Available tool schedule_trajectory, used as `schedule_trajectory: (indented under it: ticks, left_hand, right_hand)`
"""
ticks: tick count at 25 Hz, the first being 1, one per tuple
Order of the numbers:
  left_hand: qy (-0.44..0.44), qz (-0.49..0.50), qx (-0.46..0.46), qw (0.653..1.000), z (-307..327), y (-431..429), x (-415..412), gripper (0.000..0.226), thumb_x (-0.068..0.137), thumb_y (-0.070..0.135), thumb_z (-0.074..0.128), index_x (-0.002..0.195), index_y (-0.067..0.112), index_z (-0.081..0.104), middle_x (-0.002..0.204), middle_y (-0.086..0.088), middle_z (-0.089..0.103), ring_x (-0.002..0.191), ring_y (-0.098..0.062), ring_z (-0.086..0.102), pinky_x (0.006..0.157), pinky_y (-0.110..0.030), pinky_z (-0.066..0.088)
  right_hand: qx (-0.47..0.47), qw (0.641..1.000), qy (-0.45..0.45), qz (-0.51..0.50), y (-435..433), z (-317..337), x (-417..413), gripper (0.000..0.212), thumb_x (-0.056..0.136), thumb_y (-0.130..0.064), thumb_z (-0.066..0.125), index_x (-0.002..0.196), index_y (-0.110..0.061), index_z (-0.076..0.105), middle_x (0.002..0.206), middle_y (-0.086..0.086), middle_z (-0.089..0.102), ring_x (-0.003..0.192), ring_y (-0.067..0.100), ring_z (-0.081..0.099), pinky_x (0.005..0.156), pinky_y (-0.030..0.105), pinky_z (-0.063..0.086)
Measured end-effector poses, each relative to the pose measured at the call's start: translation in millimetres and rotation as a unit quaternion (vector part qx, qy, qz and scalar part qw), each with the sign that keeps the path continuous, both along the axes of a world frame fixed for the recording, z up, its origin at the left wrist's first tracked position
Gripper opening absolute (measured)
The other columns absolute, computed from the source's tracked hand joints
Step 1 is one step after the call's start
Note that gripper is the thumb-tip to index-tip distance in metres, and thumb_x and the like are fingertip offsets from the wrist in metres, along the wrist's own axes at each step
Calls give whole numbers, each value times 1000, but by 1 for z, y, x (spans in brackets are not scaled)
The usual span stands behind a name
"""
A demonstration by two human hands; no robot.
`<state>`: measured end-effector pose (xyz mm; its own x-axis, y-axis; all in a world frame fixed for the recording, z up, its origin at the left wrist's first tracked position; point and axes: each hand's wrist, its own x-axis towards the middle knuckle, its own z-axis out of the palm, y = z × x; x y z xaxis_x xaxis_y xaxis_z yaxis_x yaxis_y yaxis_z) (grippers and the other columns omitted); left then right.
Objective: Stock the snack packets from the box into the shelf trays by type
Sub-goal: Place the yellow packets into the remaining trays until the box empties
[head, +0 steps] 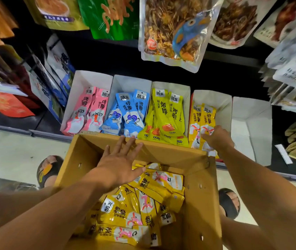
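Observation:
A cardboard box (201, 192) in front of me holds several orange-yellow snack packets (143, 208). My left hand (120, 159) hovers over the box with fingers spread and straight, holding nothing. My right hand (215, 138) reaches into the fourth shelf tray (214, 100) and its curled fingers grip the lower end of the orange-yellow packets (202, 121) standing there. To the left, other trays hold pink packets (89, 110), blue packets (128, 112) and lemon-yellow packets (167, 114).
A white tray (251, 123) with nothing in it stands right of the fourth tray. Large snack bags (174, 29) hang above the trays, and more bags line both sides. My sandalled feet (48, 168) flank the box on the pale floor.

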<state>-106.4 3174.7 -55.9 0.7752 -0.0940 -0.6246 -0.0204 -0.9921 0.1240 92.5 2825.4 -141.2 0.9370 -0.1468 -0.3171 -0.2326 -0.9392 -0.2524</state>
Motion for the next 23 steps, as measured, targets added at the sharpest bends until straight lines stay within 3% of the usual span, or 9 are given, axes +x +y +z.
schedule_trajectory:
  ticks: [5, 10, 15, 18, 23]
  left_hand:
    - [-2, -1, -1, 1000, 5, 0, 1, 83, 96, 77, 24, 155, 45, -25, 157, 12, -42, 148, -24, -37, 123, -64, -6]
    - [-35, -15, -18, 999, 7, 6, -1, 83, 97, 74, 30, 156, 47, -21, 166, 9, -28, 154, -26, -26, 124, -61, -7]
    - [-82, -26, -31, 996, 16, 18, -15, 82, 98, 70, 35, 160, 42, -10, 171, 7, -14, 156, -25, -20, 124, -62, -6]
    - [-114, -28, -14, 993, 20, 31, -43, 80, 98, 70, 32, 161, 42, -8, 172, 3, -10, 157, -29, -15, 123, -63, -6]
    - [-171, -51, 39, 983, 23, 74, -91, 75, 99, 68, 26, 161, 42, -6, 172, 3, -9, 157, -27, -15, 123, -63, -4]
  right_hand:
    - [-14, 1000, -3, 4, 1, 10, -7, 69, 84, -68, 57, 124, -12, 51, 110, 13, 61, 96, 32, 60, 81, 46, 56]
    - [-26, 998, -31, 51, 21, 32, -29, 62, 92, -57, 56, 133, -11, 54, 124, 18, 61, 109, 36, 60, 89, 42, 51]
    - [36, 991, -81, 98, 60, 67, -74, 53, 94, -51, 56, 135, -17, 56, 134, 14, 55, 121, 35, 52, 96, 46, 49]
    - [40, 980, -98, 170, 90, 85, -111, 49, 92, -42, 62, 133, -16, 58, 138, 12, 52, 130, 34, 45, 105, 46, 42]
    - [42, 962, -103, 250, 133, 89, -167, 52, 89, -42, 65, 135, -19, 55, 138, 8, 51, 131, 29, 44, 108, 42, 42]
